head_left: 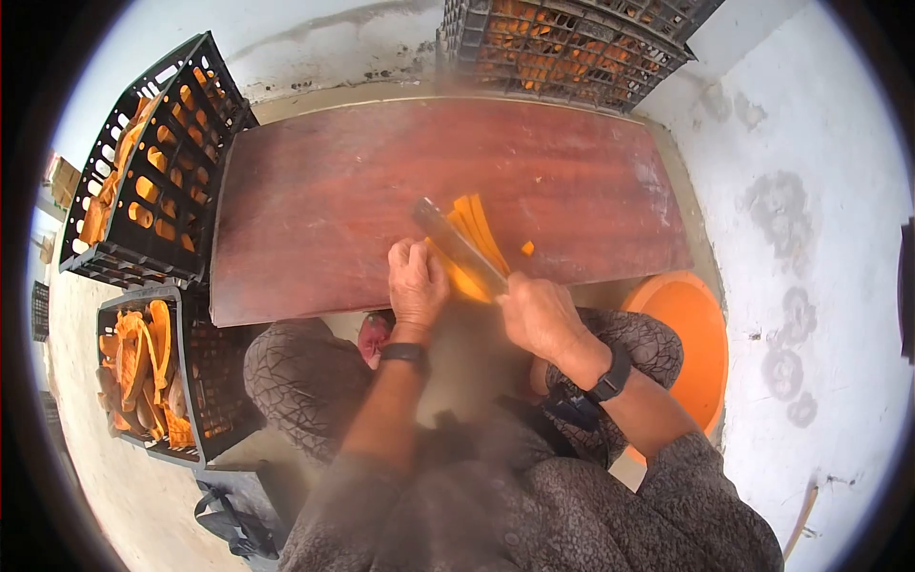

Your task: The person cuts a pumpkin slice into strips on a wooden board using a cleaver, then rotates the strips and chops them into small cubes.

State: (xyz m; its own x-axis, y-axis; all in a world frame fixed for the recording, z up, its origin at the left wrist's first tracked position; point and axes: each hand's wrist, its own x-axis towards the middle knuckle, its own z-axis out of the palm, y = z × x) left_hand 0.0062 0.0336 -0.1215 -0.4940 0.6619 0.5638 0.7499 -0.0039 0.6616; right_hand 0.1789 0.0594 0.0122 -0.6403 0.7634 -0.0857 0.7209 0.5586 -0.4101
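Knife (462, 247) in right hand (541, 316), fingers wrapped round handle, blade slanting away leftward from them across orange strips (484, 229). Strips between both hands' fingers. Left hand (417, 286): fingers curled beside blade; whether pinching, cannot tell. Small orange piece (528, 248) on tabletop (315, 191), just beyond right fingers.

Bright, diffuse light whitens the wall (810, 124) right of the bench (324, 210); a pale sheen dulls the bench's top; soft blur touches the orange slices (484, 229) upon it; haze smears the shirt (457, 505) below it; fisheye distortion bows its edges; black vignetting darkens the corners around it.
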